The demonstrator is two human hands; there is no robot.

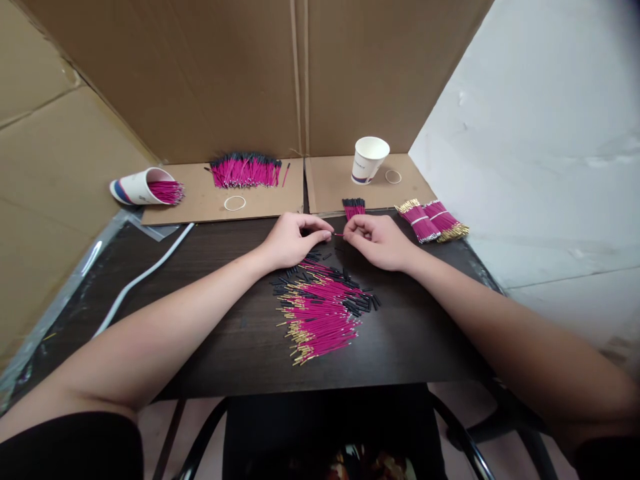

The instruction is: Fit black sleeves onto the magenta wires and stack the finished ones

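Observation:
Between my two hands runs a short magenta wire [339, 235]. My right hand [383, 243] pinches it near one end. The fingertips of my left hand [291, 241] are pressed together at the wire's other end; whatever they grip is too small to make out. Just below both hands, a loose pile of magenta wires [325, 303] with gold and silvery ends lies on the dark table [215, 333]. Several short black sleeves [357, 303] are scattered on and around that pile. Close behind my right hand lies a small group of black-tipped magenta wires [355, 208].
A tipped paper cup [133, 189] full of wires lies at left. Black-tipped wires [245, 171] and a rubber band [235, 203] rest on cardboard [190, 208]. An upright paper cup [370, 160], another band [393, 177] and banded wire bundles [433, 220] stand right. Cardboard walls [200, 80] rise behind.

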